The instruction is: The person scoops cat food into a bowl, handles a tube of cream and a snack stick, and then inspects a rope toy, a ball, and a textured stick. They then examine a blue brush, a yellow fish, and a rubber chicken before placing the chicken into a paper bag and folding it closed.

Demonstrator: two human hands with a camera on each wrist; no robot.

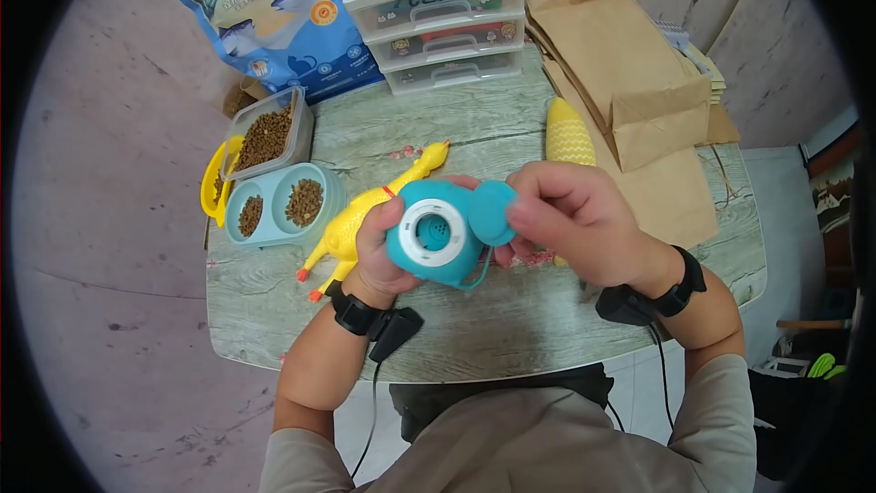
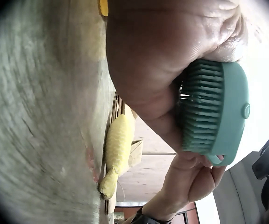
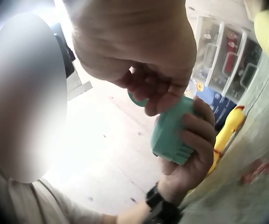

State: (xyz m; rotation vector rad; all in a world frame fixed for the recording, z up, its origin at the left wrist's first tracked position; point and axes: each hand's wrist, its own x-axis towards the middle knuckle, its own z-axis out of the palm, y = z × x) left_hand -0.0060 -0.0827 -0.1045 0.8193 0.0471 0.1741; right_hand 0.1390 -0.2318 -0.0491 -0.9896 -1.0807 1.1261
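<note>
A teal pet bath brush with a white ring round its round opening sits in my left hand, thumb on one side and fingers behind. Its round cap is swung off the opening, and my right hand pinches it by the edge. The left wrist view shows the bristles against the palm side of the left hand. On the table behind that hand lies a yellow rubber chicken. A yellow patterned toy lies beyond the right hand, partly covered by it.
Twin blue bowls and a clear tub of kibble stand at left, before a blue cat food bag. A white drawer unit is at the back. Brown paper bags lie at right.
</note>
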